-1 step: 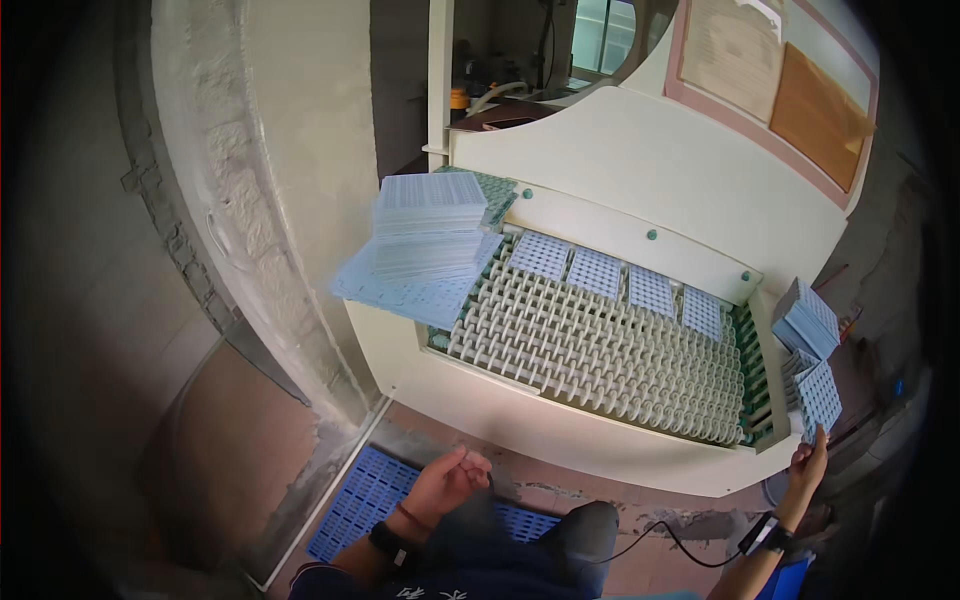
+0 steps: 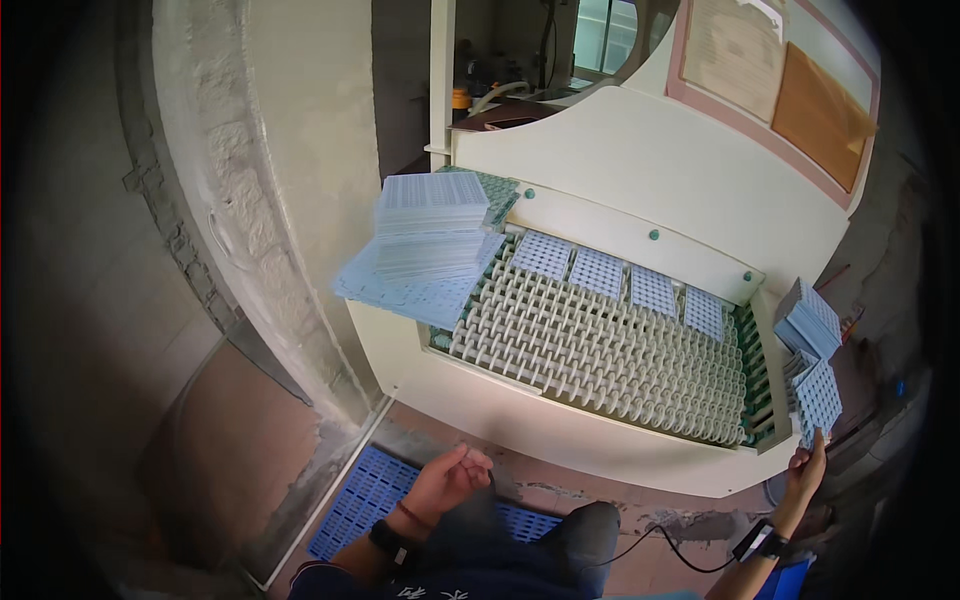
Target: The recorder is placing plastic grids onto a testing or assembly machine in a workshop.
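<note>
My right hand [image 2: 803, 470] reaches to the right end of the machine. Its fingers grip the near edge of a light-blue panel [image 2: 819, 400] with rows of dark spots, on a small stack; the thumb side is partly hidden. A second stack of blue panels [image 2: 808, 320] stands just beyond it. Over my lap, my left hand [image 2: 455, 478] hangs with fingers curled together and nothing visible in them. Four similar panels, one of them a spotted panel [image 2: 597, 272], lie in a row at the far side of the roller conveyor [image 2: 600, 350].
A tall pile of pale sheets [image 2: 430, 225] sits on larger blue sheets [image 2: 380, 290] at the machine's left corner. The machine's white front rim [image 2: 600, 460] curves between me and the rollers. A blue slatted mat [image 2: 355, 500] covers floor at left; a black cable [image 2: 680, 545] runs to my right wrist.
</note>
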Action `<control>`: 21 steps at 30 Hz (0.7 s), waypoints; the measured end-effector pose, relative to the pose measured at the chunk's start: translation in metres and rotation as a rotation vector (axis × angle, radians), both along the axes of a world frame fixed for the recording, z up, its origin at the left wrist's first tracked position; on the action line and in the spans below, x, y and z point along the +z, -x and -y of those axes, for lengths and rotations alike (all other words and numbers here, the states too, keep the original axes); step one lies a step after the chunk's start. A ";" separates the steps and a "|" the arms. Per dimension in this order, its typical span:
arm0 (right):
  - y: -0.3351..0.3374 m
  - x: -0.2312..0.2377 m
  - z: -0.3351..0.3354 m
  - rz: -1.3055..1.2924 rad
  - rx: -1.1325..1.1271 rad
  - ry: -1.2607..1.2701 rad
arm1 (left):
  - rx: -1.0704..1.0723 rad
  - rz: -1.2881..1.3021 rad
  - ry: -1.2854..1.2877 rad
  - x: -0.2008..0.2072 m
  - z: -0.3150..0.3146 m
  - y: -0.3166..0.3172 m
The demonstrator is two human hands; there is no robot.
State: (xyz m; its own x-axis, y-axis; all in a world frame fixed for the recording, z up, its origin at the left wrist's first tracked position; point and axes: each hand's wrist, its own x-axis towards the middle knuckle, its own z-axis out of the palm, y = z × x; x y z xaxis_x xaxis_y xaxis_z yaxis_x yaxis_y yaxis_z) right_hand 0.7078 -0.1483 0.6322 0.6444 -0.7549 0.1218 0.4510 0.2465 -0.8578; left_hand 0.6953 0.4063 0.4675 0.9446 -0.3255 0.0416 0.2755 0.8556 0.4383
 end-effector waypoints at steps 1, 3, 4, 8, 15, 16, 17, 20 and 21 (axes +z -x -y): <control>0.005 -0.003 -0.012 0.001 -0.002 0.002 | -0.002 0.001 0.002 0.005 0.000 -0.003; 0.011 -0.013 -0.036 -0.015 0.158 0.067 | -0.029 -0.004 -0.028 0.019 0.002 -0.008; 0.014 -0.016 -0.059 -0.014 0.188 0.036 | -0.031 -0.004 -0.034 0.027 0.005 -0.012; 0.008 -0.025 -0.151 -0.018 0.611 0.000 | -0.168 0.068 -0.113 0.059 0.030 -0.028; -0.009 -0.062 -0.273 -0.307 1.115 -0.085 | -0.244 0.059 -0.012 0.079 0.051 -0.020; -0.010 -0.066 -0.284 -0.309 1.107 -0.097 | -0.254 0.050 -0.018 0.074 0.048 -0.019; -0.010 -0.070 -0.293 -0.349 1.186 -0.090 | -0.187 0.002 -0.040 0.065 0.042 -0.018; -0.010 -0.079 -0.313 -0.440 1.303 -0.064 | -0.120 -0.080 0.010 0.056 0.030 -0.014; -0.010 -0.082 -0.316 -0.489 1.354 -0.032 | -0.110 -0.093 -0.054 0.060 0.026 -0.011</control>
State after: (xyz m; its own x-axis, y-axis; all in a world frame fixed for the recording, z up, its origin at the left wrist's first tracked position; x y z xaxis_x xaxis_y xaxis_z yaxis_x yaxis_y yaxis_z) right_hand 0.7175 0.1681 0.5506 0.8265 0.4617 -0.3222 -0.4737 0.2610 -0.8411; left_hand 0.7064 0.3807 0.5278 0.9022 -0.4265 -0.0645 0.4075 0.7938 0.4515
